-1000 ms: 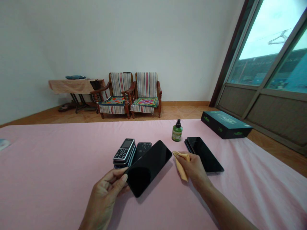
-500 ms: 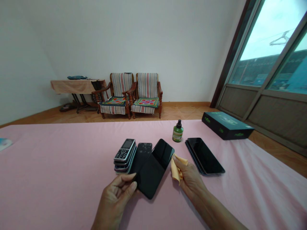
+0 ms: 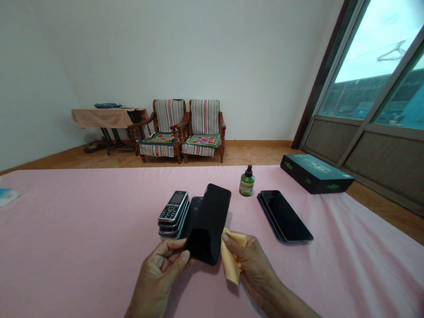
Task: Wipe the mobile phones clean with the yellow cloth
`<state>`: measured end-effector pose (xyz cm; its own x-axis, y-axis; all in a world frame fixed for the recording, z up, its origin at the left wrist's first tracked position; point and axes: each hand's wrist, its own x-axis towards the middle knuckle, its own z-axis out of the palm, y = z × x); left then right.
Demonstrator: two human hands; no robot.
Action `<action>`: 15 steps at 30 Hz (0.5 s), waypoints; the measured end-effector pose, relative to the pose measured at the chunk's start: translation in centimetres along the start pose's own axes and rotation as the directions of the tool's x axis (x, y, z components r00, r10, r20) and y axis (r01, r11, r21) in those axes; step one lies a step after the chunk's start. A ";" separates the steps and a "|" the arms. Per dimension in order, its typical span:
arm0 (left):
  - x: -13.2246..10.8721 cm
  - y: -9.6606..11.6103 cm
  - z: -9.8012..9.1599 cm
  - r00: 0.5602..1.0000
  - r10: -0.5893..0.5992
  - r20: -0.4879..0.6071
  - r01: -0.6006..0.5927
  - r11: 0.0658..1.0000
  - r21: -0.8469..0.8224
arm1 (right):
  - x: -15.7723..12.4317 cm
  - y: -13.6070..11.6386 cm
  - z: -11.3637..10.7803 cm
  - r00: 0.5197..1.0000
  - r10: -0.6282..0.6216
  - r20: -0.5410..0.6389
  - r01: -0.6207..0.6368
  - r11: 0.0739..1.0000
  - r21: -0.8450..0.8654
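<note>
A black smartphone (image 3: 213, 216) is tilted up over the pink cloth, its lower left corner pinched between the thumb and fingers of my left hand (image 3: 162, 269). My right hand (image 3: 253, 260) is closed on a yellow cleaning cloth (image 3: 232, 263), which lies against the phone's lower right edge. Behind the held phone, another dark phone (image 3: 194, 207) is partly hidden. Left of it stands a stack of phones, topped by a keypad phone (image 3: 173, 207). To the right, a large black smartphone (image 3: 286, 216) rests on top of another one.
A green spray bottle (image 3: 247, 182) stands behind the phones. The black box (image 3: 316, 173) sits at the far right of the pink tablecloth (image 3: 82, 229). Beyond are two wooden chairs (image 3: 203, 128), a covered side table (image 3: 102, 118) and a window (image 3: 361, 75).
The held phone has turned more upright. My right hand with the cloth has moved left and toward me, from the phone's upper right edge to its lower right edge.
</note>
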<state>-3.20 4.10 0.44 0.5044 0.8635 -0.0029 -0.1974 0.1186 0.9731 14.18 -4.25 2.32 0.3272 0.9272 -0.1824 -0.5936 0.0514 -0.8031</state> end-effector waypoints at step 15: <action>0.6 0.3 0.1 0.999 -0.019 -0.029 0.015 0.991 -0.132 | -2.0 0.2 1.4 0.999 -0.032 0.030 0.037 0.986 -0.165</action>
<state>-2.87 4.55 0.73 0.4838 0.8747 -0.0284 -0.2992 0.1957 0.9339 12.33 -5.54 3.30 0.3237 0.9359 -0.1390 -0.4515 0.0237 -0.8920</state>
